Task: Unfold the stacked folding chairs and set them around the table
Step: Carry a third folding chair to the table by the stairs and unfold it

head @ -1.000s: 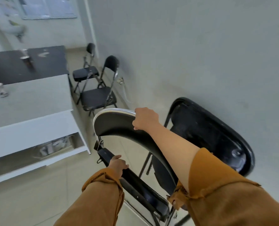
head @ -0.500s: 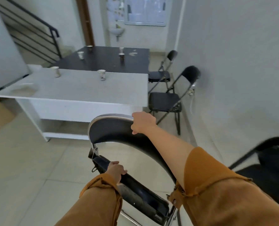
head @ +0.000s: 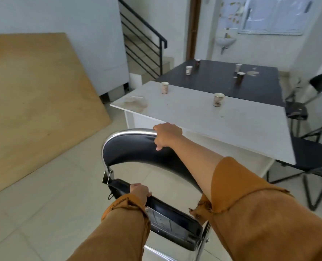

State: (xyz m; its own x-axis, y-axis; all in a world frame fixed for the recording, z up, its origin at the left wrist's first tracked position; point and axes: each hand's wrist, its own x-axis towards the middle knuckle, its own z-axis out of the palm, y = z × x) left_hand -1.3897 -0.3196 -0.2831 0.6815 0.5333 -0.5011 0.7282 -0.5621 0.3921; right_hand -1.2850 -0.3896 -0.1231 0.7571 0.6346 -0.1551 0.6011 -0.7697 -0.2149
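Black chair (head: 133,151), gripped by left hand (head: 140,193) and right hand (head: 167,135), has swung toward white table (head: 222,119).

— The folding chair (head: 137,153)?
— Black back, chrome frame, seat tilted up; near the white table (head: 222,123).
— Others?
— One unfolded black chair (head: 311,157) at its right side; a second chair (head: 295,110) behind that.

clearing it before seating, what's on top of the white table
The white table holds a left cup, a right cup and a pale smear near its left corner. The right hand hides part of the near edge.
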